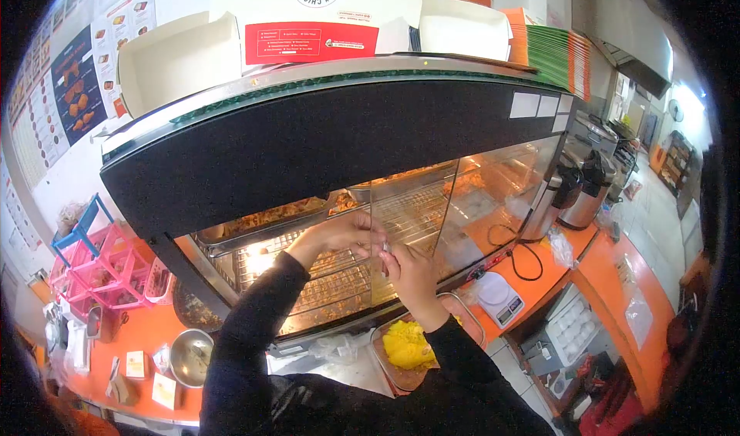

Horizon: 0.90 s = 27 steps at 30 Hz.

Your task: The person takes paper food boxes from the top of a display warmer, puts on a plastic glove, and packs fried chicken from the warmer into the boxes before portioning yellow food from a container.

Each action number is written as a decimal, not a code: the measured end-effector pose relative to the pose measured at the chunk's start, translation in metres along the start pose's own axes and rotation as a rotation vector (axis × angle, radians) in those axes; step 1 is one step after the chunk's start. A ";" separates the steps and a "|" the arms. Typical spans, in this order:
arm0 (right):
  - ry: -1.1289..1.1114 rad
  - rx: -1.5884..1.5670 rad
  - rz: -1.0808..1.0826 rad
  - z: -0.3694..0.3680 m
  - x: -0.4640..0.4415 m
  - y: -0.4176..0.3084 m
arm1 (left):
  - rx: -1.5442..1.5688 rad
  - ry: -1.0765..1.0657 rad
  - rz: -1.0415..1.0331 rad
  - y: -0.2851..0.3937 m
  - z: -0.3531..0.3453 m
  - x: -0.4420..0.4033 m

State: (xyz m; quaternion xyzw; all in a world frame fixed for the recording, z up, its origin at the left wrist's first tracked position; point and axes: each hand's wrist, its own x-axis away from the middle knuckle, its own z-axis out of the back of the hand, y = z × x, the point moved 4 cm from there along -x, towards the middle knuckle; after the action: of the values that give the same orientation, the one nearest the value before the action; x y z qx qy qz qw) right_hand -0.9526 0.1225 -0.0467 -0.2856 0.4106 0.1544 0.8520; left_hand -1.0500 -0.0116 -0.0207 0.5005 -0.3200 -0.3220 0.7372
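Note:
My left hand and my right hand meet in front of the food warmer cabinet, by the edge of its glass door. Both hands have their fingers closed around a small pale spot between the fingertips; it is too small to name. Behind my hands are wire racks with crumbs on them. A metal tray of fried food sits on the upper level inside. Below my right forearm is a tray with a yellow mass in it.
A digital scale and steel flasks stand on the orange counter at right. Pink baskets and a metal bowl are at left. Paper boxes line the cabinet top. A black cable loops near the scale.

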 end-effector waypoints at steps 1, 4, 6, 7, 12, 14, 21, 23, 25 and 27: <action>-0.003 0.003 0.002 0.000 0.000 0.000 | -0.006 -0.006 0.010 0.001 0.000 0.000; 0.000 0.003 0.008 0.003 -0.001 -0.003 | 0.015 -0.017 0.000 -0.003 0.001 -0.002; 0.022 -0.008 0.012 0.004 -0.001 -0.005 | 0.019 0.000 -0.010 -0.002 0.001 -0.001; 0.010 -0.001 0.014 0.004 -0.001 -0.004 | 0.022 0.008 -0.015 -0.002 0.000 -0.001; 0.008 0.021 0.030 0.003 -0.001 -0.003 | -0.109 -0.005 -0.232 -0.005 0.001 -0.005; -0.011 0.023 0.015 0.002 -0.001 -0.002 | -0.139 0.038 -0.277 -0.001 -0.002 -0.001; -0.018 0.020 0.039 0.004 -0.002 -0.003 | -0.246 0.115 -0.374 -0.002 -0.002 0.001; -0.013 -0.012 0.026 0.002 -0.001 -0.001 | -0.205 0.134 -0.410 -0.007 -0.004 0.001; -0.011 -0.022 0.026 0.001 -0.001 -0.001 | -0.137 0.145 -0.456 -0.014 -0.004 -0.003; -0.012 -0.008 0.036 0.004 -0.002 -0.002 | -0.119 0.151 -0.418 -0.016 -0.002 -0.003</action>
State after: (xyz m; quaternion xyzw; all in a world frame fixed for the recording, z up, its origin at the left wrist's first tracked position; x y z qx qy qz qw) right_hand -0.9504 0.1229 -0.0421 -0.2807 0.4098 0.1730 0.8505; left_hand -1.0522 -0.0131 -0.0365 0.5344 -0.1336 -0.4475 0.7045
